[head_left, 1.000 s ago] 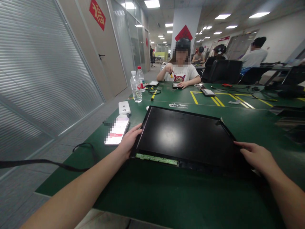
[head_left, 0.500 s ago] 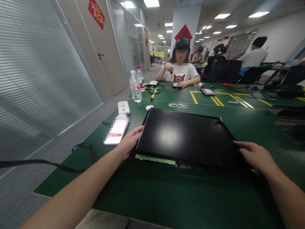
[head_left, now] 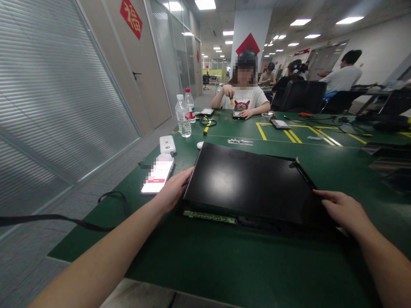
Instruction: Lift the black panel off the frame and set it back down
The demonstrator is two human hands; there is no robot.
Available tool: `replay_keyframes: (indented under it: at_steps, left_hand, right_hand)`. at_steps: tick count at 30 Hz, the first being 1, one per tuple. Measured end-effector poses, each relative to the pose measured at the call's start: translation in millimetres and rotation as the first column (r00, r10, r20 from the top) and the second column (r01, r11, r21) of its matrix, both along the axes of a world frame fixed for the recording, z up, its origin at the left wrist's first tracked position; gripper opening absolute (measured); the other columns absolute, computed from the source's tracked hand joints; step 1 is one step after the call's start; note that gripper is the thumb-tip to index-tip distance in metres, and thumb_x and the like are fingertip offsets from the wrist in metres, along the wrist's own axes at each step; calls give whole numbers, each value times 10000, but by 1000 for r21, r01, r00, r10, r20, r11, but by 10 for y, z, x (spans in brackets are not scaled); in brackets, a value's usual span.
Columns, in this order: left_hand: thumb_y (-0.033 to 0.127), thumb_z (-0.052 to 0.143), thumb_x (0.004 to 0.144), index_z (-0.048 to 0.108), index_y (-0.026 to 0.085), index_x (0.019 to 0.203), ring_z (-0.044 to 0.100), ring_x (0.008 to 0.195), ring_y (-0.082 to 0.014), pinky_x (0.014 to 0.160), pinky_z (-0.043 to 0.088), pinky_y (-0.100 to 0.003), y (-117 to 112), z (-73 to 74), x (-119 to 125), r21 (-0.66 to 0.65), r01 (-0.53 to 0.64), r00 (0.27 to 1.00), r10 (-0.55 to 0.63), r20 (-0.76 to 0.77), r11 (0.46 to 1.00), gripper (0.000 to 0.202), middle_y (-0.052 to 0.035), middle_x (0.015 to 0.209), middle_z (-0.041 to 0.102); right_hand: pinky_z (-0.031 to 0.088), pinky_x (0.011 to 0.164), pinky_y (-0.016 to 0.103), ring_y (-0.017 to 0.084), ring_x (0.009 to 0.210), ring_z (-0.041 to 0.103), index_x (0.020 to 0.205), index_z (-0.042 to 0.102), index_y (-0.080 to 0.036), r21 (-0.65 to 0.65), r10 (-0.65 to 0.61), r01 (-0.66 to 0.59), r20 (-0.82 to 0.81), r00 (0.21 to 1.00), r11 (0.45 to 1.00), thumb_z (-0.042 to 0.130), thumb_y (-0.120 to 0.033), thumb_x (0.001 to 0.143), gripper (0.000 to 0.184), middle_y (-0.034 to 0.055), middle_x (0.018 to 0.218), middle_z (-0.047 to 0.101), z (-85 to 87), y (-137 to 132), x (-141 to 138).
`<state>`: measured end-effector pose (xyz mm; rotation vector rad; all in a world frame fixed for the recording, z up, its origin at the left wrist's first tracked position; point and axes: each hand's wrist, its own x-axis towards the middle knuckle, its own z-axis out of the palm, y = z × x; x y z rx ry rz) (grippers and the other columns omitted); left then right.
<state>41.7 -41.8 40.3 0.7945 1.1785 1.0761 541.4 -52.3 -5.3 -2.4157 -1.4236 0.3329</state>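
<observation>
A large black display panel (head_left: pixel 247 182) lies on the green table (head_left: pixel 224 265) in front of me, slightly raised above its black frame. A green circuit strip (head_left: pixel 210 216) shows along its near edge. My left hand (head_left: pixel 173 190) grips the panel's left edge, fingers curled under it. My right hand (head_left: pixel 345 211) holds the right edge, fingers closed on the rim.
A phone (head_left: pixel 158 175) with a lit screen and a white box (head_left: pixel 167 144) lie left of the panel. Two water bottles (head_left: pixel 183 115) stand further back. A person across the table (head_left: pixel 244 92) works with a screwdriver. A black cable (head_left: pixel 105 199) hangs over the left table edge.
The panel has been lifted a little out of its frame and its far edge has risen. Both hands stay on its side edges.
</observation>
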Motion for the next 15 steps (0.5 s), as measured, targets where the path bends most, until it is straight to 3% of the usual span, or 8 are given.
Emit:
replay_keyframes:
  at_steps: [5, 15]
  left_hand:
    - [228, 883, 845, 686, 232, 1514, 776, 1187, -316, 990, 632, -385, -32, -33, -55, 79, 130, 990, -133, 37, 988, 698, -119, 1367, 795]
    - [138, 850, 843, 606, 212, 1590, 815, 1088, -310, 910, 661, -381, -65, 31, -28, 44, 125, 988, -128, 82, 991, 789, -139, 1280, 826]
  right_hand:
    - [537, 709, 360, 254, 739, 713, 1201, 862, -225, 8, -5, 5, 0, 1000, 1000, 522, -275, 776, 547, 84, 896, 807, 7, -15, -27]
    - [519, 700, 370, 259, 728, 703, 1195, 860, -223, 34, -2, 3, -25, 1000, 999, 518, -270, 789, 533, 58, 805, 780, -36, -21, -2]
